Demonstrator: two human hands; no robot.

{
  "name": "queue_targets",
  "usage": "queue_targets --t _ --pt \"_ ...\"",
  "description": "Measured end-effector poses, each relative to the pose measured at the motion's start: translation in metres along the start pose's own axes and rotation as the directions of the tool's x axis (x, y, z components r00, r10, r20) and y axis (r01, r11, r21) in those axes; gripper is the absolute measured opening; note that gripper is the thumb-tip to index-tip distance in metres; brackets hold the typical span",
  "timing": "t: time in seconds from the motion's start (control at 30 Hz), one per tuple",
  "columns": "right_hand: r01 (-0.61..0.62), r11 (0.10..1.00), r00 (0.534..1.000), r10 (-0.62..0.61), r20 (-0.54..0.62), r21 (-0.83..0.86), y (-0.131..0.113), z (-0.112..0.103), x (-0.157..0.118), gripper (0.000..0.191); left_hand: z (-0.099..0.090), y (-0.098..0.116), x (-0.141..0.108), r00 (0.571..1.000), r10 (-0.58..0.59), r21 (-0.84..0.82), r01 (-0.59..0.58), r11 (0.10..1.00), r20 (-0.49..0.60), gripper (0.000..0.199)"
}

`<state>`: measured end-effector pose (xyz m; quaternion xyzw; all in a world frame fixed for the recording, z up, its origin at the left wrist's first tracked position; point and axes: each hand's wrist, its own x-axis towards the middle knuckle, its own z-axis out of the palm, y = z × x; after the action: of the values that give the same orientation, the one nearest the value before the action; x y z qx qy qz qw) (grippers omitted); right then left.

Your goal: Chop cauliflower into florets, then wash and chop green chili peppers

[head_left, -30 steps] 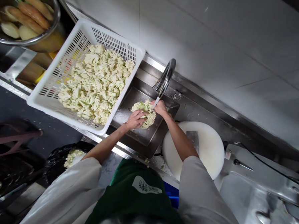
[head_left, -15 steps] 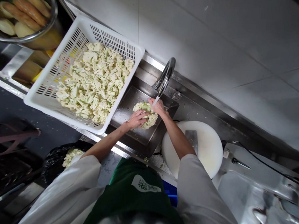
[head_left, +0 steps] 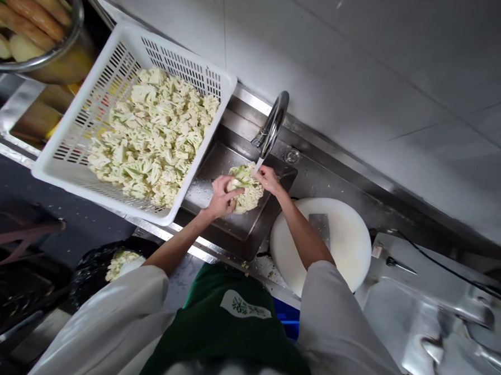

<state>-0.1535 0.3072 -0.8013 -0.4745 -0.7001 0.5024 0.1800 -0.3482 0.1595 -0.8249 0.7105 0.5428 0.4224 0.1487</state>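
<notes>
A pale cauliflower head (head_left: 249, 197) is held between both hands over the metal sink (head_left: 202, 188). My left hand (head_left: 223, 198) grips its left side, thumb curled over the top. At its upper right edge, my right hand (head_left: 268, 180) closes its fingers on the cauliflower. Water runs from the curved faucet (head_left: 274, 124) right beside my right fingers. The underside of the cauliflower is hidden.
Left of the sink stands a white slotted basket (head_left: 72, 181) holding many cauliflower florets (head_left: 152, 137). On the right lies a round white cutting board (head_left: 350, 246) with a cleaver (head_left: 320, 227). A metal pot (head_left: 76, 38) with carrots stands upper left, a black-bagged bin (head_left: 86, 271) below.
My left hand has shifted left and turned, its thumb now showing over the cauliflower. The cauliflower has tilted, and my right hand remains near the water stream.
</notes>
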Motion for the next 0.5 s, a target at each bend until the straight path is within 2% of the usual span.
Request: queue_targets --t 0.1,0.17,0.2,0.3,0.37,0.43,0.5 --pt "0.009 0.996 0.997 -0.016 -0.080 -0.087 -0.002 -0.003 -0.005 0.045 -0.002 0.015 0.003 0.973 -0.217 -0.174 0.202 0.964 -0.074 0.046" --pt "0.003 0.990 0.997 -0.014 -0.082 -0.142 -0.003 0.000 -0.011 0.042 0.002 0.023 0.006 0.934 -0.338 -0.304 0.290 0.908 -0.119 0.060" --pt "-0.009 0.988 0.996 -0.005 -0.088 -0.155 -0.003 0.002 -0.015 0.041 0.006 0.026 0.007 0.905 -0.399 -0.336 0.334 0.881 -0.149 0.061" --pt "-0.078 0.991 0.981 0.056 -0.184 -0.113 -0.001 0.013 -0.024 0.042 0.019 0.030 0.010 0.814 -0.539 -0.356 0.448 0.820 -0.218 0.044" --pt "-0.122 0.991 0.964 0.103 -0.247 -0.062 0.001 0.018 -0.029 0.046 0.024 0.030 0.012 0.780 -0.583 -0.387 0.477 0.789 -0.228 0.035" --pt "-0.113 0.994 0.974 0.108 -0.199 -0.009 0.002 0.020 -0.033 0.047 0.024 0.029 0.015 0.772 -0.590 -0.415 0.470 0.779 -0.235 0.033" --pt "-0.064 0.997 0.992 0.069 -0.107 0.046 0.001 0.019 -0.037 0.047 0.021 0.028 0.016 0.786 -0.568 -0.412 0.446 0.795 -0.245 0.032"
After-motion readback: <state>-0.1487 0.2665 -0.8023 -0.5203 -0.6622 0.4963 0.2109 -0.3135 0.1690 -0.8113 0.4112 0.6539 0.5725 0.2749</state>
